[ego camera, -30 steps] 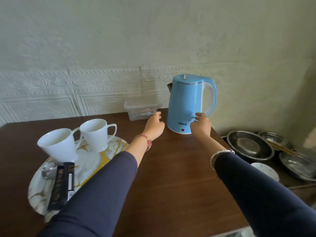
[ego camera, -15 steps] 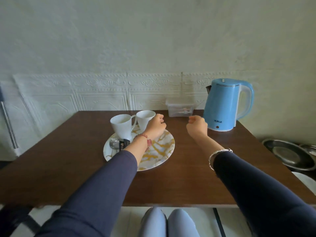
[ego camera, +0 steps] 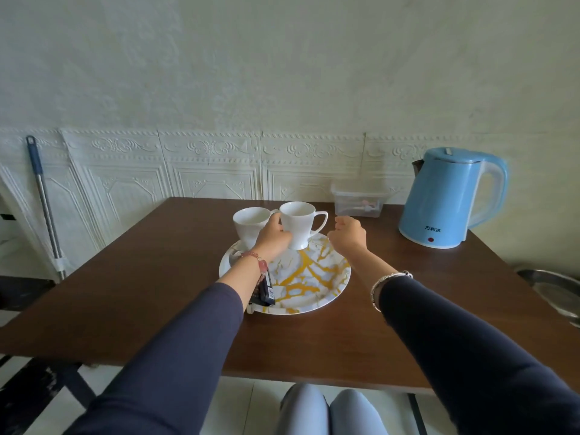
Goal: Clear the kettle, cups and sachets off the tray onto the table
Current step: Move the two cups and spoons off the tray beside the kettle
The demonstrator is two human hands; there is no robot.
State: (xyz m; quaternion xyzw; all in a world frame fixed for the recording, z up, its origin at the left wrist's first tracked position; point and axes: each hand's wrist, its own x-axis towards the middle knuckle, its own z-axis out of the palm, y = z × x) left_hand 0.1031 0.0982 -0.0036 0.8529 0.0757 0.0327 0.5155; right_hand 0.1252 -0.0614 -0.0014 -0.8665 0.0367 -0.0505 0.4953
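Note:
The blue kettle stands on the brown table at the far right, off the tray. Two white cups are upright at the back of the round marbled tray. My left hand is between them, fingers curled at the handle of the left cup. The right cup has its handle pointing right. My right hand is a loose fist holding nothing, just right of that handle. Dark sachets lie at the tray's left front, partly hidden by my left forearm.
A clear plastic box sits against the wall between the cups and the kettle. A mop handle leans on the wall at left. Metal bowls lie lower, beyond the table's right edge. My knees are under the front edge.
Both hands have left the kettle and moved left to the tray. My left hand has reached the left cup's handle, and my right fist has come near the right cup.

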